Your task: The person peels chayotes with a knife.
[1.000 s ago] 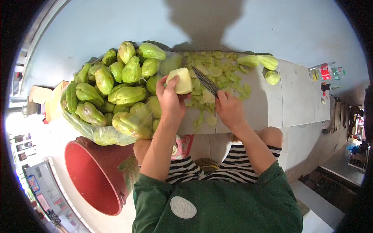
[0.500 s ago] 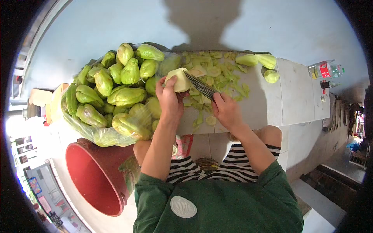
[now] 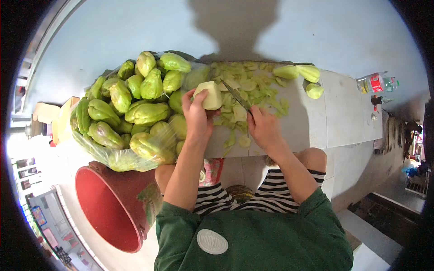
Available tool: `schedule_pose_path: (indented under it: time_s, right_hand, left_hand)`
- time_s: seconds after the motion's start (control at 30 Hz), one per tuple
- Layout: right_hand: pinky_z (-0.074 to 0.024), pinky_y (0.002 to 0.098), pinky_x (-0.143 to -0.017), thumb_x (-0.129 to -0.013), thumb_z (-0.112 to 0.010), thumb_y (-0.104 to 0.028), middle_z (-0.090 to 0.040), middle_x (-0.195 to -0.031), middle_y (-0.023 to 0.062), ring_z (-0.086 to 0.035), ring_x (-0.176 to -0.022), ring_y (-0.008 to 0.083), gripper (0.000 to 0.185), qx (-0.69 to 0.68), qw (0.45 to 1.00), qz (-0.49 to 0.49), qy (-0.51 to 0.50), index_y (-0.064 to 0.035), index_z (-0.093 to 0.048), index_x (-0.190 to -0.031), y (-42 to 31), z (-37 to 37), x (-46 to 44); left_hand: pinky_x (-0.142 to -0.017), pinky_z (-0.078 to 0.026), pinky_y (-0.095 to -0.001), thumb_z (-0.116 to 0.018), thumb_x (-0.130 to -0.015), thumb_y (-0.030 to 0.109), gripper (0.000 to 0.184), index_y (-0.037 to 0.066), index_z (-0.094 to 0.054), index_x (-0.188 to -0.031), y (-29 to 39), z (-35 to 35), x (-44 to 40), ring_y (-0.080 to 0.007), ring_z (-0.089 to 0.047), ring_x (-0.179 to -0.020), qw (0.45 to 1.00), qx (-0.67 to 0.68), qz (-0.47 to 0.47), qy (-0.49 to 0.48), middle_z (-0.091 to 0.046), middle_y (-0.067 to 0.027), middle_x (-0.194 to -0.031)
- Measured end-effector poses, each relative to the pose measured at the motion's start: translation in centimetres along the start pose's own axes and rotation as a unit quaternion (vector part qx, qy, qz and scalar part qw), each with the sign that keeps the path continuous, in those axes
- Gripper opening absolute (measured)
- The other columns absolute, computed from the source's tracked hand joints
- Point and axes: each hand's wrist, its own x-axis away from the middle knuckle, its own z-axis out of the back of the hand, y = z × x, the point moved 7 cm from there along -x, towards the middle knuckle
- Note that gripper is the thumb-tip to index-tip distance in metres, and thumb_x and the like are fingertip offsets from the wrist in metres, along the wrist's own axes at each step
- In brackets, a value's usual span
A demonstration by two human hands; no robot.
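Observation:
A pale, peeled chayote (image 3: 210,95) sits in my left hand (image 3: 197,113), whose fingers and thumb are wrapped around it. My right hand (image 3: 263,128) is closed on the handle of a knife (image 3: 236,96). The blade points up and to the left, a small gap away from the chayote. Beneath both hands, green peelings (image 3: 253,88) are strewn over the tiled surface. Left of my left hand is a clear plastic bag (image 3: 118,161) filled with several unpeeled green chayotes (image 3: 147,113).
Several peeled chayotes (image 3: 309,72) lie at the right end of the peelings. Farther right stand a plastic bottle (image 3: 376,83) and a small dark bottle (image 3: 378,100). A red bucket (image 3: 106,207) is tipped toward me at lower left. Behind the surface rises a pale wall (image 3: 135,27).
The knife has come away from the chayote, and its blade has turned. The chayote has rotated slightly in my left hand.

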Motion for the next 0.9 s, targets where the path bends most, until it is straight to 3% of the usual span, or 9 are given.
schedule_pose_path:
  time_s: [0.17,0.27,0.33,0.43,0.6,0.7,0.77,0.8,0.9]
  right_hand:
    - [-0.0506,0.0481,-0.058,-0.085,-0.06,-0.018,-0.062,-0.082,0.0164,-0.062,-0.067,0.0388,0.019,-0.023,0.998,0.043,0.031,-0.0063,-0.054,-0.099,-0.7,0.6,0.4]
    - [-0.0506,0.0489,-0.06,-0.085,-0.06,-0.018,-0.062,-0.082,0.0171,-0.062,-0.068,0.0392,0.019,-0.004,0.992,0.124,0.023,-0.0066,-0.053,-0.099,-2.0,0.8,0.5]
    - [-0.0502,0.0498,-0.06,-0.086,-0.058,-0.018,-0.062,-0.081,0.0178,-0.062,-0.069,0.0402,0.018,0.039,0.999,-0.018,-0.022,-0.0065,-0.052,-0.098,-0.1,-0.5,-0.4]
    - [-0.0495,0.0503,-0.06,-0.088,-0.056,-0.018,-0.062,-0.081,0.0182,-0.062,-0.07,0.0407,0.016,0.022,0.998,-0.061,-0.007,-0.006,-0.051,-0.098,1.8,0.0,-0.9]
    - [-0.0483,0.0496,-0.059,-0.089,-0.056,-0.018,-0.061,-0.078,0.0186,-0.061,-0.068,0.0402,0.015,-0.022,0.999,-0.022,0.018,-0.0046,-0.051,-0.095,0.4,0.8,-0.6]
    - [-0.0475,0.049,-0.057,-0.089,-0.057,-0.017,-0.061,-0.076,0.0188,-0.061,-0.066,0.04,0.014,-0.055,0.997,-0.014,0.055,-0.0037,-0.052,-0.091,0.6,1.2,-0.6]
    - [-0.0472,0.0487,-0.056,-0.089,-0.057,-0.017,-0.061,-0.075,0.0188,-0.06,-0.065,0.0401,0.015,-0.071,0.995,-0.013,0.069,-0.0033,-0.053,-0.088,0.7,1.3,-0.6]
    - [-0.0469,0.0485,-0.056,-0.089,-0.057,-0.017,-0.061,-0.074,0.0189,-0.06,-0.064,0.0402,0.015,-0.079,0.994,-0.016,0.074,-0.003,-0.053,-0.087,0.7,1.4,-0.6]
    - [-0.0464,0.0483,-0.055,-0.09,-0.058,-0.017,-0.06,-0.071,0.0192,-0.059,-0.062,0.0405,0.016,-0.08,0.994,-0.016,0.074,-0.0024,-0.052,-0.085,0.8,1.4,-0.7]
  left_hand:
    - [-0.049,-0.044,-0.0329,-0.059,-0.085,0.017,0.037,0.003,-0.043,-0.115,0.0,-0.4,0.0,-0.0214,-0.058,-0.072,1.0,0.02,0.009,-0.014,-0.057,-0.0118,-0.094]
    - [-0.049,-0.044,-0.0333,-0.059,-0.085,0.017,0.036,0.005,-0.043,-0.115,-0.2,-0.4,0.1,-0.0211,-0.059,-0.074,1.0,-0.002,0.012,-0.025,-0.058,-0.0105,-0.094]
    - [-0.049,-0.044,-0.0334,-0.059,-0.085,0.017,0.036,0.006,-0.044,-0.115,0.0,-0.5,0.6,-0.0209,-0.059,-0.074,0.999,-0.018,0.017,-0.023,-0.058,-0.0098,-0.095]
    - [-0.049,-0.046,-0.034,-0.059,-0.086,0.016,0.036,0.008,-0.042,-0.116,0.2,-0.5,0.2,-0.0216,-0.061,-0.075,0.999,-0.021,0.022,-0.036,-0.059,-0.0102,-0.098]
    - [-0.057,-0.05,-0.0323,-0.054,-0.09,0.013,0.034,0.013,-0.044,-0.122,1.1,-0.7,-0.1,-0.0211,-0.062,-0.08,0.998,0.005,-0.033,-0.044,-0.059,-0.0095,-0.102]
    - [-0.059,-0.047,-0.0286,-0.048,-0.092,0.015,0.035,0.017,-0.046,-0.127,1.2,-1.4,0.1,-0.0168,-0.058,-0.075,0.987,0.125,0.034,-0.1,-0.059,-0.0069,-0.094]
    - [-0.053,-0.042,-0.0242,-0.042,-0.094,0.018,0.036,0.018,-0.047,-0.129,0.1,-1.7,-0.2,-0.0126,-0.05,-0.064,0.919,0.276,0.126,-0.253,-0.054,-0.0059,-0.085]
    - [-0.044,-0.035,-0.021,-0.04,-0.093,0.02,0.037,0.016,-0.046,-0.13,0.7,-2.3,0.4,-0.0102,-0.04,-0.053,0.924,0.274,0.136,-0.231,-0.048,-0.0047,-0.076]
    - [-0.037,-0.029,-0.0191,-0.039,-0.094,0.022,0.038,0.014,-0.047,-0.13,1.2,-3.0,0.9,-0.0087,-0.037,-0.047,0.902,0.275,0.136,-0.303,-0.046,-0.0043,-0.07]
